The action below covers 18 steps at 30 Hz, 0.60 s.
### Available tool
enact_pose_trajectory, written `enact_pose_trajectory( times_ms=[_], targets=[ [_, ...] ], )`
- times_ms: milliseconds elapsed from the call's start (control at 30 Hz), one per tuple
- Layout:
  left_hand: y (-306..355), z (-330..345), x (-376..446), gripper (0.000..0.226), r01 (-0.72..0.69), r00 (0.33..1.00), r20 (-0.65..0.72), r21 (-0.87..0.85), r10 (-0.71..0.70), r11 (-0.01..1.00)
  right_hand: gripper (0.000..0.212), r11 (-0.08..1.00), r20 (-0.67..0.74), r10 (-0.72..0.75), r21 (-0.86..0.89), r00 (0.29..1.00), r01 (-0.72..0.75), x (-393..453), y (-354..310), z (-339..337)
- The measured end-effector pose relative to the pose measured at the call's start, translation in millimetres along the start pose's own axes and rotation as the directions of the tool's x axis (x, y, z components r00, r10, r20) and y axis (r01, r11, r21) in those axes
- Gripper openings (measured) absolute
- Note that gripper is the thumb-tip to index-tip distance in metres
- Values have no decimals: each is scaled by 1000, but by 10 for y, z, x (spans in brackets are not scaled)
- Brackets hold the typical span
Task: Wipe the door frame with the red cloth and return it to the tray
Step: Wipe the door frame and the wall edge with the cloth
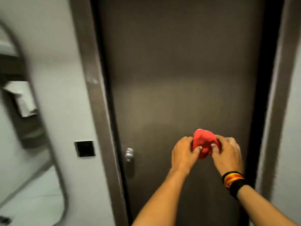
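A bunched red cloth (205,141) is held between both hands in front of a dark brown door (179,79). My left hand (184,154) pinches its left side and my right hand (228,154), with a striped wristband, grips its right side. The door frame's left jamb (96,95) runs down beside a white wall, and the right jamb (280,95) stands just right of my hands. The cloth is in the air, apart from both jambs. No tray is in view.
A silver door handle (129,154) sits low on the door's left edge. A black wall switch plate (85,148) is on the white wall left of the frame. A rounded mirror (24,111) hangs at far left.
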<state>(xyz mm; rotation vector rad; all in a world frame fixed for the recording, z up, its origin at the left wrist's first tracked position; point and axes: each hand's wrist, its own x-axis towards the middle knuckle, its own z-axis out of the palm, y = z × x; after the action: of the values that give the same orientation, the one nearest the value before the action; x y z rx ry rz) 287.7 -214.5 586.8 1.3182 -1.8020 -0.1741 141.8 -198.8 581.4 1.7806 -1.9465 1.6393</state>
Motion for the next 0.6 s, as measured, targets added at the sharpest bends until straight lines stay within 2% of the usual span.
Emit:
enact_pose_trajectory(
  times_ms=[133,300,400,600],
  targets=[
    [-431,-1448,113,23,46,970,-242,39,-35,998,29,984,-10,-151,97,989,151,27,-1528,438],
    [-1256,-2599,-49,26,126,942,-325,114,-83,985,25,956,53,-226,206,973,211,-382,-2634,1076],
    [-1733,-2877,-258,30,219,926,-337,116,-169,969,22,956,123,-218,227,968,187,-705,-2958,1449],
    [-2631,-2743,-586,31,337,892,-318,-12,-323,942,19,974,253,-152,205,956,100,-1210,-3004,2207]
  ],
)
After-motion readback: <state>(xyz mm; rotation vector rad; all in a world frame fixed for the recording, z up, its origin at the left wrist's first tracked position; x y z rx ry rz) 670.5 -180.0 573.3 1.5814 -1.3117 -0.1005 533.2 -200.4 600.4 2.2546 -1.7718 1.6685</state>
